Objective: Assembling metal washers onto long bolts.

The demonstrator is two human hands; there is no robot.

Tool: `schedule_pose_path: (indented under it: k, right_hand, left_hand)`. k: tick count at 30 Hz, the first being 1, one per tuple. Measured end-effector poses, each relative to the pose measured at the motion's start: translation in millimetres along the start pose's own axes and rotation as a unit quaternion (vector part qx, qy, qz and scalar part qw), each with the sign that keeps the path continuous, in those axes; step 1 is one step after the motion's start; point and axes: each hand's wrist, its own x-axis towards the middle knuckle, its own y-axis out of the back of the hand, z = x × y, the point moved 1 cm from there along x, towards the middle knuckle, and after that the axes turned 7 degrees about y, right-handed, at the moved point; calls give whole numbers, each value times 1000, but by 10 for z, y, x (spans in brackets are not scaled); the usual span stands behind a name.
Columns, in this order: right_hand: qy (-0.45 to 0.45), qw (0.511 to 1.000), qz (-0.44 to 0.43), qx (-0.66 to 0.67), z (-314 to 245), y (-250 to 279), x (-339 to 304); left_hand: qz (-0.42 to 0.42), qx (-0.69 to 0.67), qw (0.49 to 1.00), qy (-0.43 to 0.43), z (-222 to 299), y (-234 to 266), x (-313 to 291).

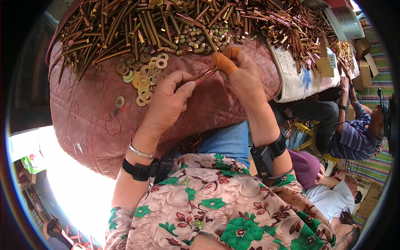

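Observation:
My left hand (pixel 174 93) pinches a thin coppery bolt (pixel 205 76) between thumb and fingers. My right hand (pixel 241 71), with orange covers on its thumb and finger, is closed at the bolt's other end; its fingertips hide that end. A longer brass-coloured rod (pixel 208 40) runs from the right fingertips up toward the pile; whether the hand holds it I cannot tell. Beyond my hands lie small cylindrical metal nuts (pixel 199 40) in a heap. Flat yellowish washers (pixel 143 81) are scattered left of them, close to my left hand.
Long bolts (pixel 137 29) cover the far side of the reddish quilted cloth (pixel 91 125). More bolts (pixel 291 31) spread right, by a clear plastic tub (pixel 343 23) and cardboard boxes (pixel 364 68). A person in a striped shirt (pixel 356 135) works at right; others sit nearby.

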Motion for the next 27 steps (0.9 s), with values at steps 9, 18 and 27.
schedule_pose_path:
  k: [9,18,27]
  right_hand:
    - [-12,997,-36,-65,-17,63,-195]
    - [7,998,-29,-55,40,21,-372]
    - [21,996,-67,-47,177,-14,-518]
  left_hand:
    - [1,36,999,0,-4,2,-103]
    - [2,82,997,12,-14,17,-309]
    - [9,113,993,29,-60,25,-490]
